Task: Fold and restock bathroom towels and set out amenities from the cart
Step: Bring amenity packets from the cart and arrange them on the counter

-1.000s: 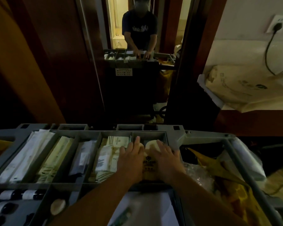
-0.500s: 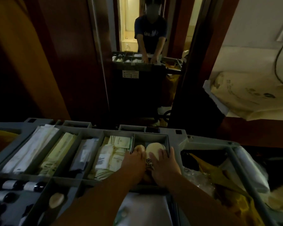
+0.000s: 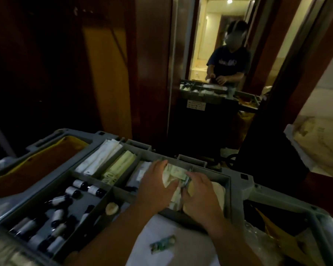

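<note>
Both hands have shifted left since the earlier frames, off the round pale pads (image 3: 218,191) in the end compartment and onto the paper packets (image 3: 174,172) in the next one. From the left, the grey cart tray (image 3: 238,184) carries:

- a yellow bag (image 3: 44,158) in its outer bay
- small white-capped bottles (image 3: 65,206) lying loose in the near compartment
- long white wrappers (image 3: 100,159) behind the bottles
- pale green sachets (image 3: 121,167) beside the wrappers

The left hand (image 3: 154,182) grips the packet stack, with its fingers curved over the far edge and its thumb pressed on the near side. The right hand (image 3: 199,192) lies spread across the packets and the divider. Blur hides whether it is pinching anything. A white sheet (image 3: 146,235) with a small green item (image 3: 162,244) on it lies under the forearms. A mirror (image 3: 215,60) beyond the cart reflects a person at the cart.
</note>
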